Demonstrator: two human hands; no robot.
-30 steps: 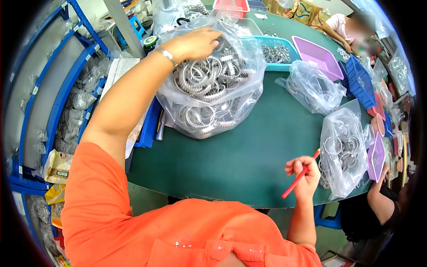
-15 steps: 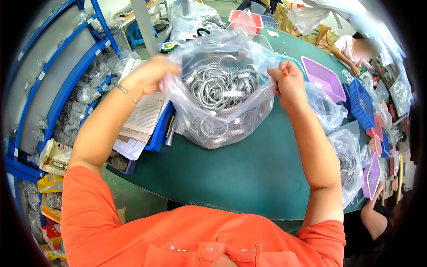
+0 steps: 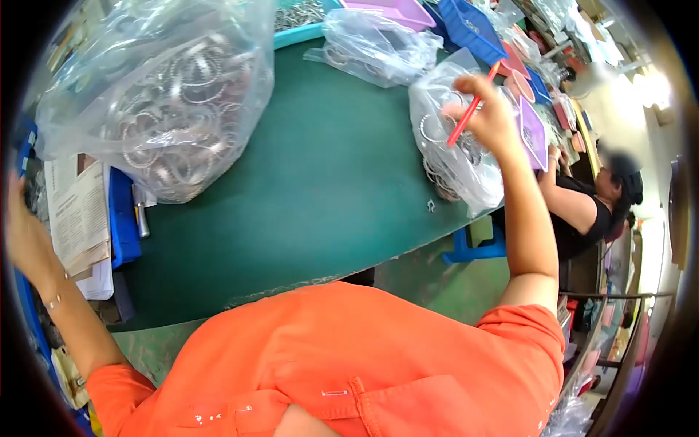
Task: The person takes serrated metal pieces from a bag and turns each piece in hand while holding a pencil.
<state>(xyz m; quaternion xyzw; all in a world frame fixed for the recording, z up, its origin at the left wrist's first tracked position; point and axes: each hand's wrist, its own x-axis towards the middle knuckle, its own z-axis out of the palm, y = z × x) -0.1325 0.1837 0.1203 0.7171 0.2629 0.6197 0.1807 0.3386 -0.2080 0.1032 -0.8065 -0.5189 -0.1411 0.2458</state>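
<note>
A red pen [image 3: 466, 122] is held in my right hand [image 3: 495, 120], its thumb and index finger partly spread. That hand is over a smaller clear plastic bag [image 3: 473, 178] of metal rings; whether it touches the bag I cannot tell. My left hand [image 3: 28, 237] is at the far left edge, beside a stack of printed papers [image 3: 80, 211]; its fingers are blurred and partly cut off. A large clear plastic bag [image 3: 186, 116] full of toothed metal rings stands on the green table at the upper left, apart from both hands.
Another clear bag [image 3: 378, 47] lies near a teal tray [image 3: 298, 33] of small metal parts. Blue [image 3: 470, 33] and purple [image 3: 534, 135] baskets line the right side. A co-worker [image 3: 590, 211] sits at right near a blue stool [image 3: 477, 247]. A blue box [image 3: 124, 218] is beside the papers.
Both hands have let go of the large bag's rim. My left hand moved out left, my right hand over the smaller bag. The view has turned right.
</note>
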